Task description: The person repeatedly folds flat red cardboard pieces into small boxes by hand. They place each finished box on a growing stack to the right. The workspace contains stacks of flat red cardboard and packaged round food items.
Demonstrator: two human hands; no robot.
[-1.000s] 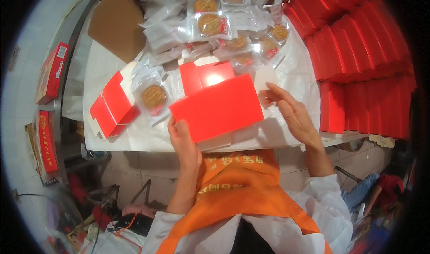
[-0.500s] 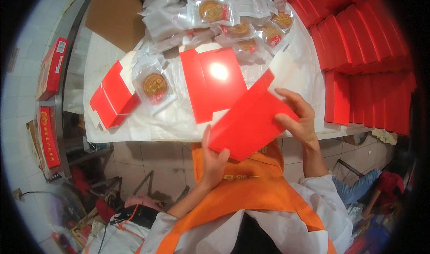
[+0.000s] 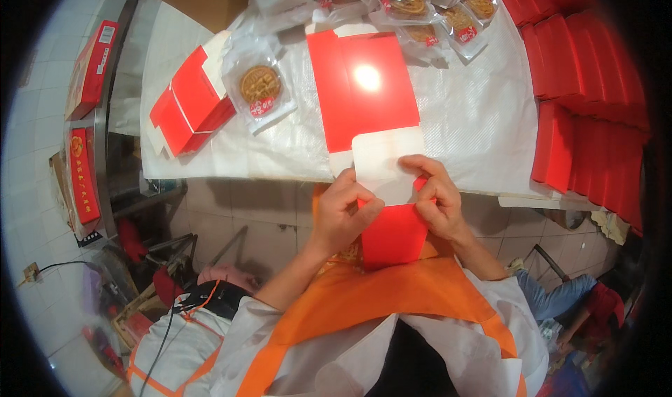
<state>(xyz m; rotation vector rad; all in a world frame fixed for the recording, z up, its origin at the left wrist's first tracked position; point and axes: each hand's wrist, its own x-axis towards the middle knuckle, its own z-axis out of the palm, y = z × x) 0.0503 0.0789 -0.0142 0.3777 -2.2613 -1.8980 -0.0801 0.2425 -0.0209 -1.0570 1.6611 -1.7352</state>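
two hands (image 3: 341,214), one held carton (image 3: 394,237), printed boxes (image 3: 84,179) — two

Orange apron (image 3: 381,300), orange straps (image 3: 263,370) — loose white top (image 3: 337,369), white sleeves (image 3: 523,327) — bare fingers (image 3: 367,213)

Widest lane for R hand (image 3: 437,197): white woven plastic sheet (image 3: 483,110) btwn flat red cardboard box (image 3: 337,107) & stacked red cardboard boxes (image 3: 591,82), which block far R. Pile of clear-wrapped round golden pastries (image 3: 409,6) blocks far side. L of flat box, narrow gap only, then single clear-wrapped round brown pastry (image 3: 260,83) w/ folded red-and-white cardboard box (image 3: 194,102) just beside; sheet strip nearer is passable. Held red cardboard box w/ white flap (image 3: 395,236) obstructs middle.
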